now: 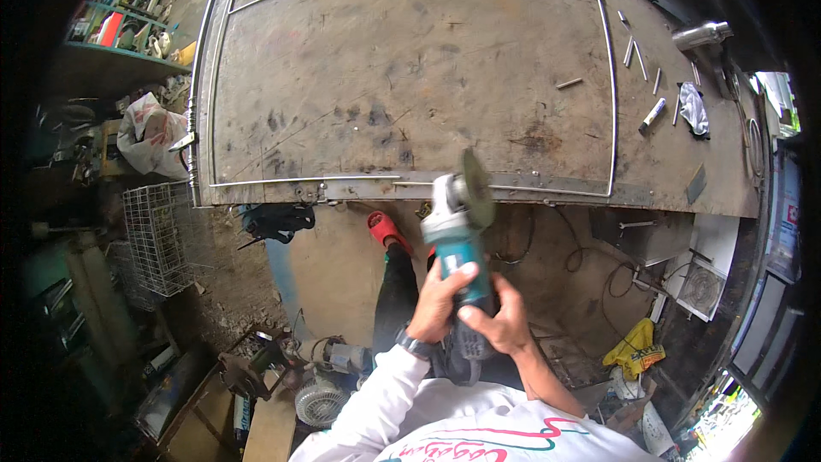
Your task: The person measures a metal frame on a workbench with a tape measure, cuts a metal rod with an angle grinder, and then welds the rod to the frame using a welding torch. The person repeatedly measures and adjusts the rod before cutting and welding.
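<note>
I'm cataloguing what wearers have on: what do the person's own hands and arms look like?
The left hand and right hand are both ungloved. A white sleeve runs almost to the left wrist, where a dark watch or band is worn. The right forearm is bare, with nothing visible around its wrist.

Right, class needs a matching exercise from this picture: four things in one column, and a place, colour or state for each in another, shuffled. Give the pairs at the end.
Things
1. Grinder
2. Shoe
3. Cloth
4. Wire basket

Place, colour or state
A. On the table, toward its right side
B. Off to the left of the table
C. Held by the left hand and right hand
D. Red

Right pairs
1-C, 2-D, 3-A, 4-B
</note>
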A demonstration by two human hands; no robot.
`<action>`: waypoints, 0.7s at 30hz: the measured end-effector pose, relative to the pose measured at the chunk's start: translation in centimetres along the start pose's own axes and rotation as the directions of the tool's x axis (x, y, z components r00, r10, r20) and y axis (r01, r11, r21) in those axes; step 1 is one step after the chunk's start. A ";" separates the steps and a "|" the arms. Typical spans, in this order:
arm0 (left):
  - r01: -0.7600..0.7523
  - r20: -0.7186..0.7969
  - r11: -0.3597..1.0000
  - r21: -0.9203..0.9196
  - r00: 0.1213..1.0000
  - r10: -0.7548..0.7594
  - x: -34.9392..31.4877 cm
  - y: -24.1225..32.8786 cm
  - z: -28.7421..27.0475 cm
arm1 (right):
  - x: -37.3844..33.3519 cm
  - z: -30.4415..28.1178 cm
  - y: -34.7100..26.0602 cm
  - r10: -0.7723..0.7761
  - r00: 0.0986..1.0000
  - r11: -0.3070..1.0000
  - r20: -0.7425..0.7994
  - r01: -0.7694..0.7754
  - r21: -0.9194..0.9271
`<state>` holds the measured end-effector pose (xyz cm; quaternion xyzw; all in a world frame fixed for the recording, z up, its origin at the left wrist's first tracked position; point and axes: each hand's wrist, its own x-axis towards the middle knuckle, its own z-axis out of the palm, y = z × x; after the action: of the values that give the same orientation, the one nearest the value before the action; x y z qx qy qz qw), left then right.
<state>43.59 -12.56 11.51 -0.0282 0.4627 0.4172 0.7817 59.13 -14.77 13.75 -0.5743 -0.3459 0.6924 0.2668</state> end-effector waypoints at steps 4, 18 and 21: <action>-0.188 -0.269 0.931 0.314 0.922 0.277 -4.2 2.6 -1.3 | 0.2 5.8 -0.3 -0.301 0.953 0.821 0.027 0.273 -0.501; 0.067 0.232 0.816 -0.575 0.969 0.084 -9.2 0.7 -10.2 | 8.1 10.0 -0.7 0.073 0.804 0.904 0.590 -0.303 0.301; 0.066 0.229 0.830 -0.554 0.970 0.076 -9.5 0.2 -10.7 | 7.3 10.8 0.0 0.123 0.858 0.896 0.499 -0.313 0.316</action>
<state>33.83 -22.98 12.59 -0.2026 0.2226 0.5362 0.7886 47.10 -11.00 10.38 -0.3630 -0.1879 0.8901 0.2016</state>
